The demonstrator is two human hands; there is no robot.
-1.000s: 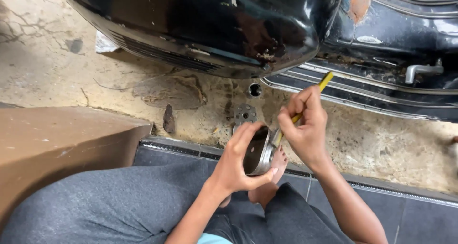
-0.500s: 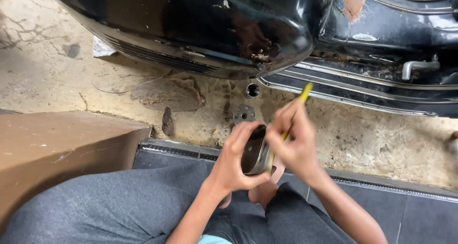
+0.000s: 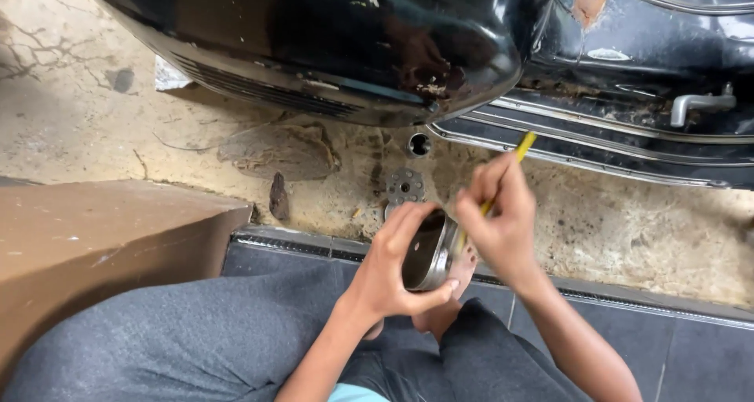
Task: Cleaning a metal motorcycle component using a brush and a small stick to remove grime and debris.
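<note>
Cracked, stained concrete floor [image 3: 94, 95] fills the upper left of the head view, with a black scooter body [image 3: 330, 40] looming over it and a ribbed black footboard [image 3: 628, 146] with chrome trim running off to the right; a grey metal lever [image 3: 699, 103] juts out above that footboard; on the concrete below the body sit a small metal socket [image 3: 419, 144] and, just nearer the person, a round perforated metal disc [image 3: 405, 186]; a brown board [image 3: 102, 245] lies at the left, and dark grey floor tiles [image 3: 691, 355] stretch along the bottom beyond a metal edge strip; the person's legs in grey trousers [image 3: 196, 339] take up the lower part of the frame, and a bare foot [image 3: 452, 288] shows between the knees; the left hand [image 3: 393, 272] is curled firmly around a round metal drum-like part [image 3: 428, 251], fingers over its top rim and thumb under its lower edge, holding it tilted above the foot; the right hand [image 3: 503, 213] is closed around a thin yellow-handled tool [image 3: 518, 150], whose handle points up and away while its lower end, partly hidden by the fingers, meets the right-hand edge of the drum-like part; the two hands are almost touching.
</note>
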